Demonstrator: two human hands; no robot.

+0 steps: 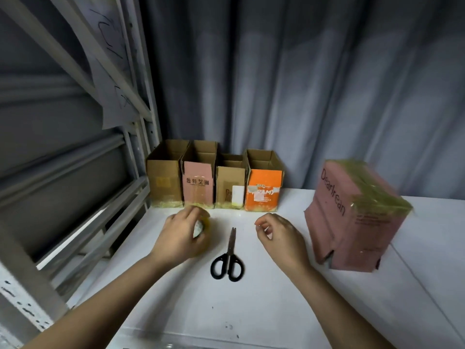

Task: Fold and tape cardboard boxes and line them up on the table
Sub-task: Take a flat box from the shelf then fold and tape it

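Several open-topped cardboard boxes stand in a row at the back of the white table: a brown box, a pink box, a smaller brown box and an orange box. A larger pink box printed "Dearlrean", its upper end covered in yellowish tape, sits tilted and blurred at the right, its open flaps down. My left hand grips a roll of yellowish tape on the table. My right hand hovers with curled fingers and holds nothing I can see.
Black-handled scissors lie shut on the table between my hands, blades pointing away. A grey metal shelving frame runs along the table's left side. A grey curtain hangs behind the table.
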